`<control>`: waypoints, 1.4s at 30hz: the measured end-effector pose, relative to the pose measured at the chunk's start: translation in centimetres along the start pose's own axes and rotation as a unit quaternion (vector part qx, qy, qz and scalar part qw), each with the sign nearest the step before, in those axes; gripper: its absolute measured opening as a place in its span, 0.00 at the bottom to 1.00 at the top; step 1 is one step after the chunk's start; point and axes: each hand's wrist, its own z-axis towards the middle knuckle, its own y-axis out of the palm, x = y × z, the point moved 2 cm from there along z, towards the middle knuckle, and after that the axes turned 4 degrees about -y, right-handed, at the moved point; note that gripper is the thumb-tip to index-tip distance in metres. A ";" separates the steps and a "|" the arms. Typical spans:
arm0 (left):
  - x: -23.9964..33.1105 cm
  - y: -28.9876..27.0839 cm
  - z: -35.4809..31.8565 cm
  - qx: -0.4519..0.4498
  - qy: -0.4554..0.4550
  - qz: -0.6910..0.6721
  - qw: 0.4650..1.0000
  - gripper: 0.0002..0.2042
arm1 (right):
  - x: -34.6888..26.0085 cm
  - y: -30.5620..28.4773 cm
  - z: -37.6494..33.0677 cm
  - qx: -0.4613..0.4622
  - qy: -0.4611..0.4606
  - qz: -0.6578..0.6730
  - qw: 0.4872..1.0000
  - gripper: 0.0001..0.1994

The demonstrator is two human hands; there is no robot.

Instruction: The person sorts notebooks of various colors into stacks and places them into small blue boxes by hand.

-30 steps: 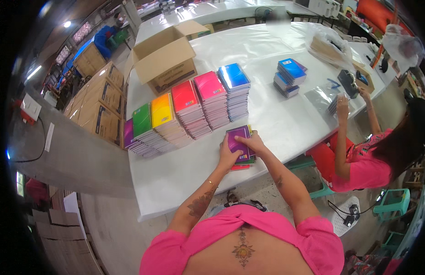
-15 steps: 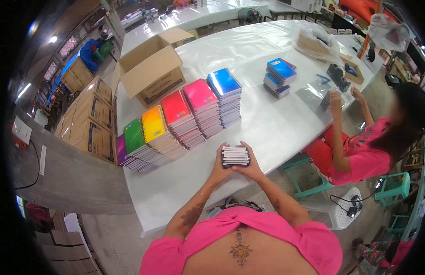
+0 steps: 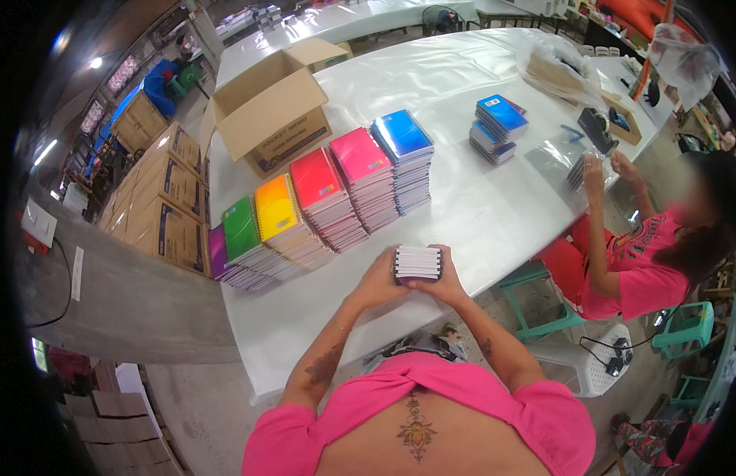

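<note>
Above the table's near edge, I hold a small stack of spiral notebooks [image 3: 418, 260] between both hands, page edges facing up and a dark purple cover showing at the near side. My left hand [image 3: 379, 280] is closed round its left side, and my right hand [image 3: 447, 284] grips the right side, thumbs at the near side. Beyond my hands stands a slanting row of notebook piles: purple [image 3: 218, 249], green [image 3: 242, 232], yellow [image 3: 278, 208], red [image 3: 315, 184], pink [image 3: 360, 161] and blue [image 3: 403, 135].
An open cardboard box [image 3: 292, 139] stands behind the piles, with closed cartons [image 3: 173, 230] stacked left of the table. A smaller blue notebook pile [image 3: 499, 123] lies farther right. At the right edge, a seated co-worker [image 3: 634, 246] handles notebooks near a tape dispenser [image 3: 598, 131].
The whole view has shifted a little, so the table sits slightly higher and farther right. The notebooks in my hands look more evenly lined up, and more of the purple cover shows.
</note>
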 end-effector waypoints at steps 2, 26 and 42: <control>4.7 -1.7 0.3 0.001 0.027 0.100 0.995 0.47 | 0.2 -0.4 0.2 0.002 -0.004 -0.004 1.000 0.43; 18.0 1.9 12.1 0.031 0.459 0.410 0.788 0.19 | -5.1 -17.9 8.5 -0.158 0.325 0.505 0.784 0.45; 17.0 7.0 39.7 0.297 0.368 0.447 0.760 0.21 | -10.4 -38.3 36.9 0.046 0.200 0.098 0.974 0.16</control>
